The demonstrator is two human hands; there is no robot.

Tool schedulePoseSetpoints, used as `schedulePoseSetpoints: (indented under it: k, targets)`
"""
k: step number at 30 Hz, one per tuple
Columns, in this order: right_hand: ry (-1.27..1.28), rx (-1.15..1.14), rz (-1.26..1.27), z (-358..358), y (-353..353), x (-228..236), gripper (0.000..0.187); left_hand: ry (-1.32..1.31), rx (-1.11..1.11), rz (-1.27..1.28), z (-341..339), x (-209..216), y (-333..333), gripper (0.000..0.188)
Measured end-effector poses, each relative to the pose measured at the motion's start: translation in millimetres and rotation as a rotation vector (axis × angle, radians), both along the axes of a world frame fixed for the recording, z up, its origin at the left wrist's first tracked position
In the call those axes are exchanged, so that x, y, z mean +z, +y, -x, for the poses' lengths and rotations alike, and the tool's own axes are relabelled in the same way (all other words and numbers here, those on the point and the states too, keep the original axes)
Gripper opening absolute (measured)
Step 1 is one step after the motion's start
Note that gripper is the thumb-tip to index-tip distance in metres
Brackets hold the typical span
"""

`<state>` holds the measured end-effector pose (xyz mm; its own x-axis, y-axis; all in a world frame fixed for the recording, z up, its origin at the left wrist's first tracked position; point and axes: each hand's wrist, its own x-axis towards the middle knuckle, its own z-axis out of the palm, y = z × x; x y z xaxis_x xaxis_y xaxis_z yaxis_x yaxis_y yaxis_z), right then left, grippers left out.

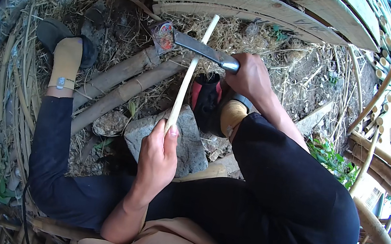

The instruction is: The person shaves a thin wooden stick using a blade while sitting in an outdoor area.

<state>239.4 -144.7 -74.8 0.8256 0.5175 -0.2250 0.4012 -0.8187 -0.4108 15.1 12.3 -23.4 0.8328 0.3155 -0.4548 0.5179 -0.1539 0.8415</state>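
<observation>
**Pale slender stick, in left hand; steel blade, in right**

Item 1: long, pale, narrow stick of wood or bamboo (185, 85), slanting up and away, its upper part under the blade. Handling, as judged: light, stiff with slight spring, dry and not slippery, liable to split along the grain. Best hold: the near end, well apart from the edge.

Item 2: flat, grey steel blade with a bright metal collar (210, 54), crossing over the stick; contact cannot be told. Probably heavier, rigid; hold by the handle only, which the fist hides.

Left hand (155, 161): closed in a pinch on the stick's near end, thumb laid along it, fingers curled behind; forearm rising from the lower edge.

Right hand (250, 77): closed fully round the handle, back of the hand upward, forearm coming in past the bent right knee.

Surroundings: rough, grey stone block (192, 142) below the stick; two weathered, round poles (126, 96) to its left; crumpled red-and-clear plastic wrapper (163, 36) by the blade's tip.
</observation>
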Motion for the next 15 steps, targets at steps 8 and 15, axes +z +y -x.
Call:
schedulePoseSetpoints:
  k: [8,15]
  targets:
    - [-0.028,0.082,-0.012,-3.2,-0.4,14.1,0.019,0.018,0.034,0.052,7.2,-1.5,3.8,0.025]
    - [0.049,0.067,0.013,-7.8,-6.3,17.4,0.021,-0.038,-0.021,-0.064,7.1,3.1,-2.2,0.024]
